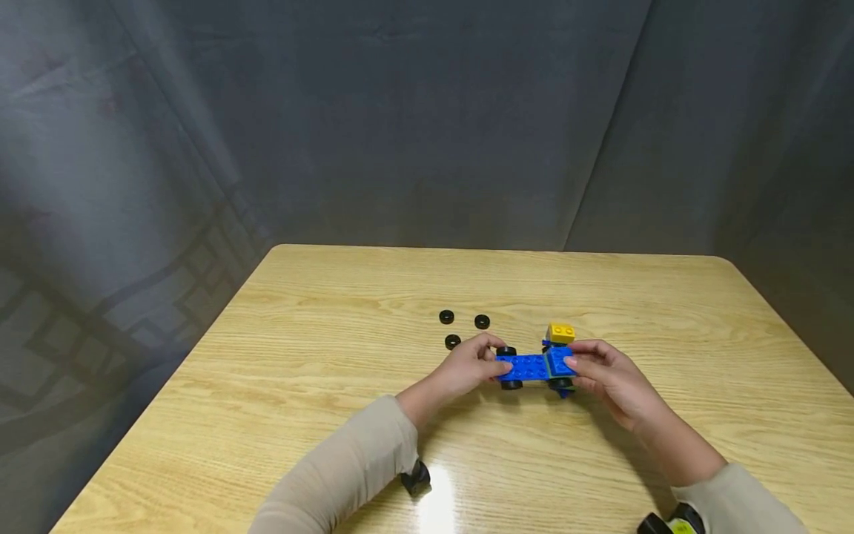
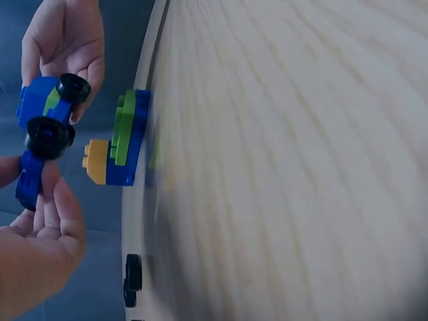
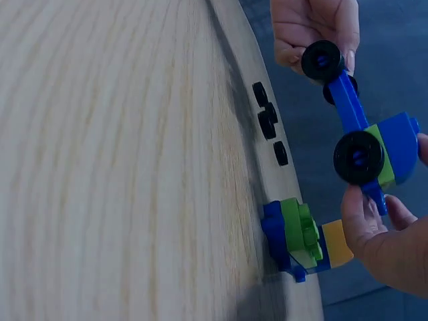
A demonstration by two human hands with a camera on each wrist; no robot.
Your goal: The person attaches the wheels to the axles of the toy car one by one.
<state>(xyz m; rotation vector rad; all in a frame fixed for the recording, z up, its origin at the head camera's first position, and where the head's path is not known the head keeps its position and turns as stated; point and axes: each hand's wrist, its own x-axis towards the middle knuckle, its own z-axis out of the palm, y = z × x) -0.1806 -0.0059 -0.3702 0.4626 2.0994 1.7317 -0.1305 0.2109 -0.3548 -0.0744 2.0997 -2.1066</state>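
Note:
Both hands hold a blue toy truck (image 1: 527, 366) made of building blocks, raised over the table. It has black wheels (image 3: 359, 157), a flat studded bed and a blue cab block on a green layer. My left hand (image 1: 467, 365) pinches the bed's rear end, thumb on top. At the cab end, my right hand (image 1: 615, 382) grips the truck between thumb and fingers. Below the truck, a second block build (image 3: 292, 231) of blue, green and yellow pieces stands on the table; its yellow brick (image 1: 560, 333) shows behind the cab in the head view, the rest mostly hidden.
Several loose black tyres (image 1: 482, 321) lie on the wooden table (image 1: 333, 297), beyond the left hand. Grey curtains (image 1: 427, 133) hang behind the table. Each wrist wears a black camera (image 1: 416, 478).

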